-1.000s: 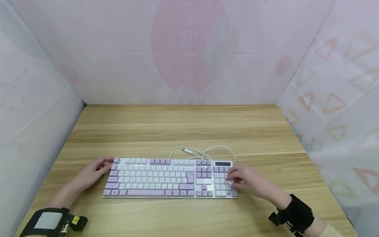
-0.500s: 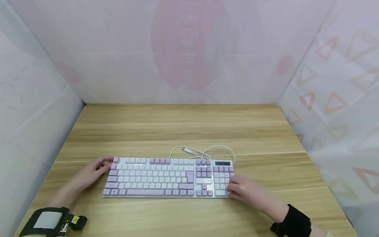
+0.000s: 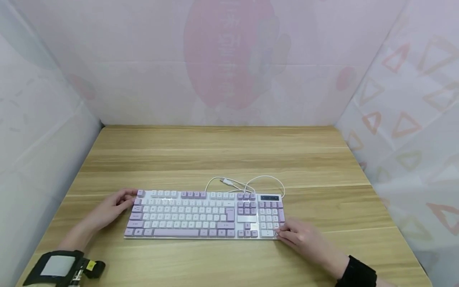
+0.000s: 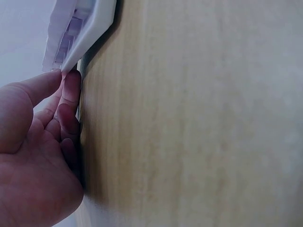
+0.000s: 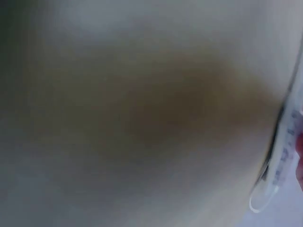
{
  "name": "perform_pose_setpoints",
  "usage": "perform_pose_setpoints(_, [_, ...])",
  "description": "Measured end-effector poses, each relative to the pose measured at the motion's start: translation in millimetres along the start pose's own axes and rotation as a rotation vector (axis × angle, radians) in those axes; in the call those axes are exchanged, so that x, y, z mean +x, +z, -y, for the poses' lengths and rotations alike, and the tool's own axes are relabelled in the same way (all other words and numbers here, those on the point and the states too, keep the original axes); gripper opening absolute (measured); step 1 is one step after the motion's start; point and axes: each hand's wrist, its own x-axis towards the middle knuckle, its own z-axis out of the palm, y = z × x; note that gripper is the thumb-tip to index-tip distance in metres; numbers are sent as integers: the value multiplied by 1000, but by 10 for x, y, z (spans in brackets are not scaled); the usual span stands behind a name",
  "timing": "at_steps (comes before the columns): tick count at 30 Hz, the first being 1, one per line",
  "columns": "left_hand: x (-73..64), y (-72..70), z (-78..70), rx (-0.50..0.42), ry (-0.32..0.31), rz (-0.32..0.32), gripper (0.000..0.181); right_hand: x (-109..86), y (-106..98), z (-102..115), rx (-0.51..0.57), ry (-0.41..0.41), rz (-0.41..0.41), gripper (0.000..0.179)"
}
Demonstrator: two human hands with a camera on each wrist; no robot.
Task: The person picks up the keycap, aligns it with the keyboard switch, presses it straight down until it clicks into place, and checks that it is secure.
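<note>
A white and lilac computer keyboard (image 3: pixel 186 215) lies lengthwise on the wooden table. At its upper left end, my left hand (image 3: pixel 109 211) holds the edge. The left wrist view shows the left thumb (image 4: pixel 45 87) against the keyboard's rim (image 4: pixel 90 42), with the other fingers low beside the table. My right hand (image 3: pixel 305 241) has its bunched fingertips at the lower right corner, over the last keys of the number pad. Those fingers cover what lies under and between them. Only a bit of the right fingers (image 5: pixel 300 156) enters the right wrist view, by the keyboard (image 5: pixel 286 146).
Behind the keyboard, its thin white cable (image 3: pixel 267 176) lies in loops, with a USB plug (image 3: pixel 227 181) among them. Printed fabric walls (image 3: pixel 401 119) border the table (image 3: pixel 222 151) at the back and both sides. Most of the right wrist view is blurred.
My right hand has come down along the number pad to the keyboard's lower right corner, uncovering the keys above. The left hand and the keyboard stay practically where they were.
</note>
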Motion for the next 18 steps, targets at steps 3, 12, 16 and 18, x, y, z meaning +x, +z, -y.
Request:
perform_pose_setpoints(3, [11, -1, 4, 5, -3, -1, 48, -37, 45, 17, 3, 27, -55, 24])
perform_pose_setpoints(12, [18, 3, 17, 3, 2, 1, 47, -70, 66, 17, -12, 63, -89, 17])
perform_pose_setpoints(16, [12, 7, 19, -2, -6, 3, 46, -75, 34, 1, -17, 47, -59, 19])
perform_pose_setpoints(18, [8, 8, 19, -2, -11, 2, 45, -79, 19, -10, -10, 38, -46, 25])
